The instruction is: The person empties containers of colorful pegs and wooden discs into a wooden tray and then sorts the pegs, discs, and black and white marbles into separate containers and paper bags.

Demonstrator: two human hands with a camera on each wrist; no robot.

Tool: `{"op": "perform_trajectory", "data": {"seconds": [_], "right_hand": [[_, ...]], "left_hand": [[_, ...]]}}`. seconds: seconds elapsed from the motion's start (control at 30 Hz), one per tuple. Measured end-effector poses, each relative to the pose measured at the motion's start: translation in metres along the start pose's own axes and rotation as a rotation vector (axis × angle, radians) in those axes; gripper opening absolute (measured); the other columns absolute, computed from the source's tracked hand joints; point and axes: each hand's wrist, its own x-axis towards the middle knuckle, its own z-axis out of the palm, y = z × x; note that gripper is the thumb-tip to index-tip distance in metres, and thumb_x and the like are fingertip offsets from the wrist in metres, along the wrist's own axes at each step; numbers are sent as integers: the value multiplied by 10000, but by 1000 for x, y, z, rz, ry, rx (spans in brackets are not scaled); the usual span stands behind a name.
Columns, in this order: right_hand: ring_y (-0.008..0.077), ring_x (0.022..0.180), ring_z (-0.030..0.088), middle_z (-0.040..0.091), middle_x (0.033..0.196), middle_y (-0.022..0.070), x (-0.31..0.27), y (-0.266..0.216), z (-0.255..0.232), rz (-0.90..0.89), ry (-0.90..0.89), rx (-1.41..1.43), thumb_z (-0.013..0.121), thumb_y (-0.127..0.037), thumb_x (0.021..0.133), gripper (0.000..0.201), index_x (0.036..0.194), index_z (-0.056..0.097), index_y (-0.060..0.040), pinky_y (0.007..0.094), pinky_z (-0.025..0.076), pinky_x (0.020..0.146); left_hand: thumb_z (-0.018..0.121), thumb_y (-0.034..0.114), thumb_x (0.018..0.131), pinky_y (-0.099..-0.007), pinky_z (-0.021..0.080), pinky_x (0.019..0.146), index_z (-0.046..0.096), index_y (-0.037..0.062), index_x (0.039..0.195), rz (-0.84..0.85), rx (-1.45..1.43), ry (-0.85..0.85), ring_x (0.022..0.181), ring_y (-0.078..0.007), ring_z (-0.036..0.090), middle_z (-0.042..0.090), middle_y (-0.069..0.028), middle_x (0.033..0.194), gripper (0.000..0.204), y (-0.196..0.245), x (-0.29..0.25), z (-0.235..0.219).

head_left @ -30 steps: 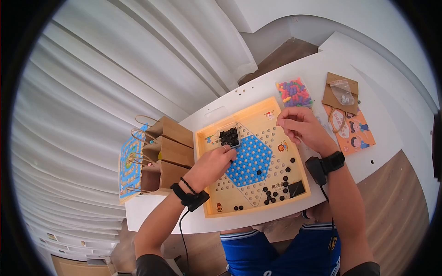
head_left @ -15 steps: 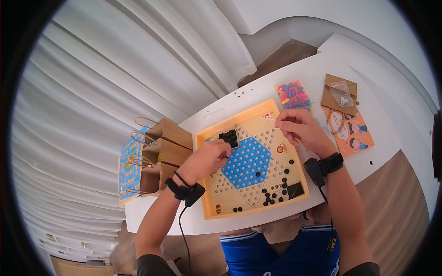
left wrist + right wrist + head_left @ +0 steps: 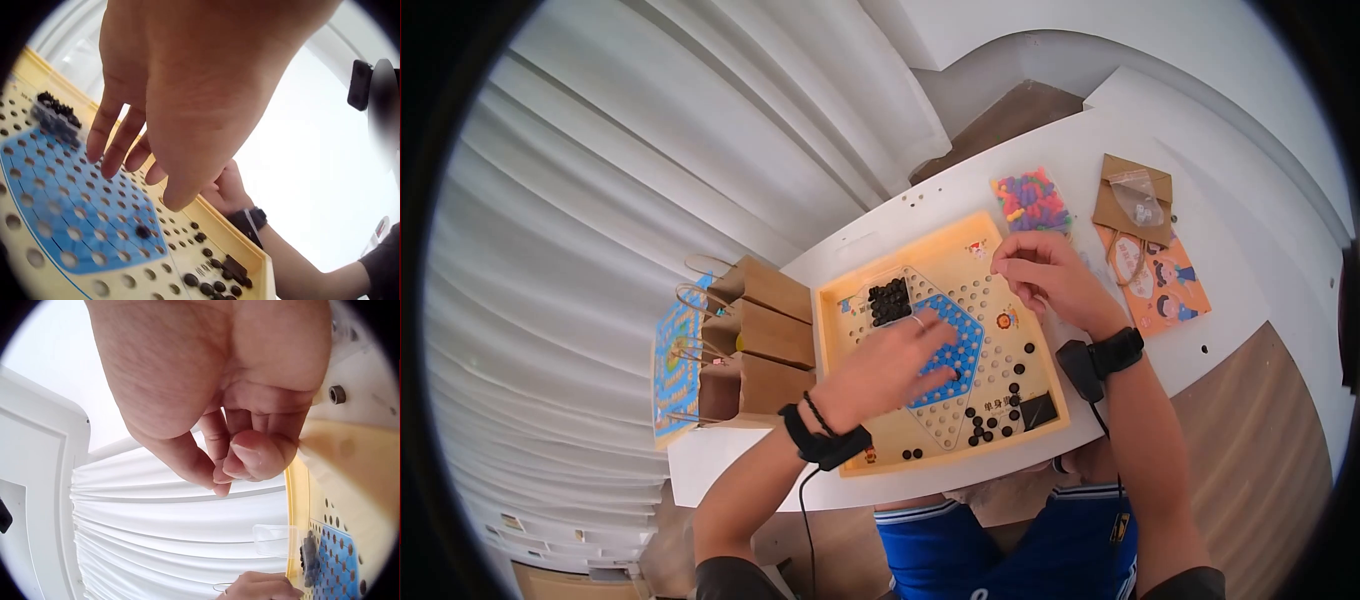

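In the head view my left hand (image 3: 885, 365) hovers over the blue hexagon (image 3: 965, 345) of a wooden game board (image 3: 900, 256), its fingers spread and holding nothing visible. The left wrist view also shows the fingers of this hand (image 3: 181, 94) extended above the holes. A clear box of black pieces (image 3: 890, 302) sits on the board just beyond them. One black piece (image 3: 956, 374) is on the hexagon near my fingertips. My right hand (image 3: 1065, 285), idle by the board's right edge, has loosely curled fingers; the right wrist view shows nothing in this hand (image 3: 219, 381).
Several loose black pieces (image 3: 990, 423) lie at the board's near right, by a dark square (image 3: 1038, 411). Beyond the board is a box of colored pieces (image 3: 1030, 200). Paper bags (image 3: 775, 335) stand at the left; a flat bag (image 3: 1135, 205) and an orange booklet (image 3: 1165, 290) lie right.
My left hand has moved from beside the black-piece box toward the right and nearer over the hexagon, and its fingers have spread. My right hand has stayed nearly still.
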Motion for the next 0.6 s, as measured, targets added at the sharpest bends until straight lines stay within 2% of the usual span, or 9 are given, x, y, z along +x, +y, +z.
{"op": "perform_trajectory", "data": {"seconds": [0.07,0.13,0.23,0.47,0.6], "right_hand": [[28,512,480,551,681,-29,1,1,1,1,3,5,661,-118,982,108,985,672,-11,192,372,451],[30,509,480,550,677,-28,1,3,0,-23,-2,33,659,-122,984,111,981,672,-13,194,374,451],[43,530,471,529,657,-25,-2,-3,2,-30,-5,18,668,-127,987,133,926,669,-9,215,362,466],[43,528,461,525,655,-27,-2,-6,5,-8,1,-2,668,-121,987,128,922,668,-11,218,355,465],[43,528,456,523,658,-28,-1,-5,4,-8,1,0,671,-121,985,127,919,667,-13,221,355,469]], "left_hand": [[758,230,919,-447,537,831,592,50,1164,55,-41,-36,980,-369,640,585,-149,1134,346,9,0,12],[759,265,924,-457,522,858,558,48,1179,143,-131,-165,1034,-375,617,558,-156,1152,391,13,3,20],[760,265,921,-458,517,863,542,50,1166,124,-182,-263,1037,-381,610,550,-153,1133,392,26,4,22],[718,151,909,-446,553,816,559,52,1120,235,-192,-252,1001,-351,639,559,-140,1092,282,37,-3,33],[669,90,913,-439,574,756,599,36,1020,255,-99,-216,934,-335,664,589,-130,1041,139,39,-5,39]]}}
